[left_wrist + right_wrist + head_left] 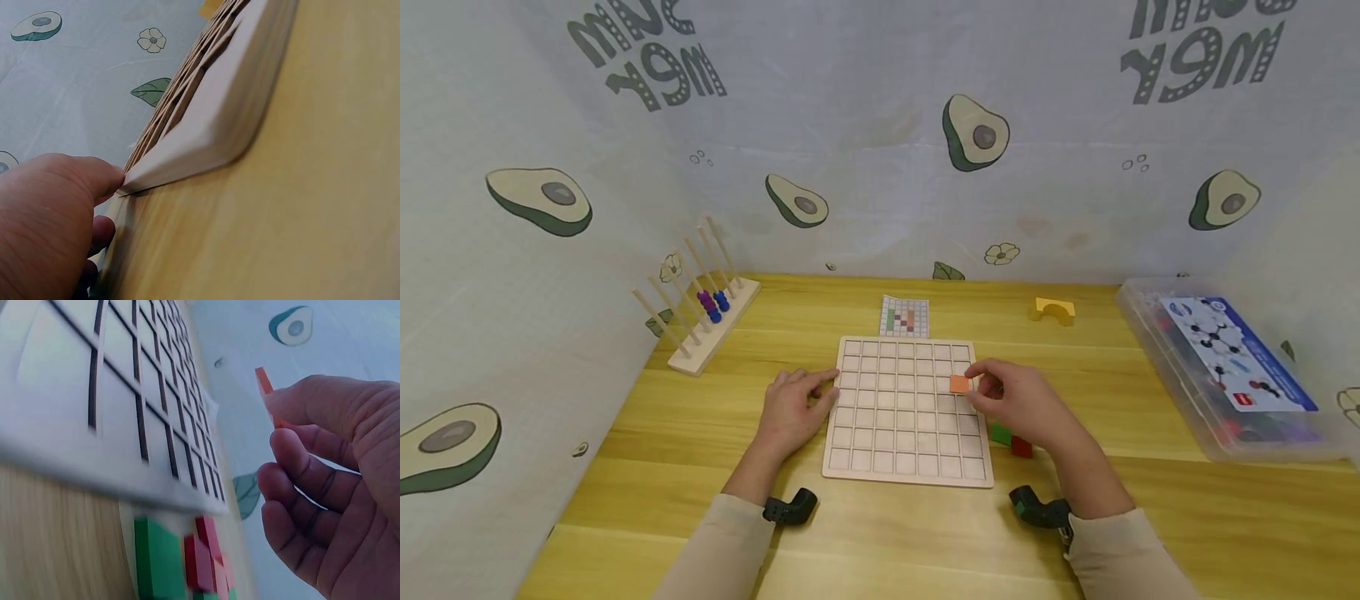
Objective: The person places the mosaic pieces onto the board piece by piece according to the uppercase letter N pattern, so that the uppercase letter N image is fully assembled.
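Note:
A square wooden grid board [906,421] lies flat on the table in the head view. My left hand [790,412] rests at its left side, with the thumb [100,178] touching the edge in the left wrist view. Between thumb and forefinger, my right hand [1011,396] pinches a thin square orange tile [958,383]. That tile is held above the board's right part; the right wrist view shows it raised off the surface. Just right of the board, partly under the right hand, lie a green tile [159,559] and several red and orange tiles [200,562].
Behind the board lies a small grid card [905,305] with coloured squares. A wooden peg rack [707,337] with purple and blue beads stands at the left. A yellow arch block [1052,309] sits at the back right, near a clear plastic box [1180,375].

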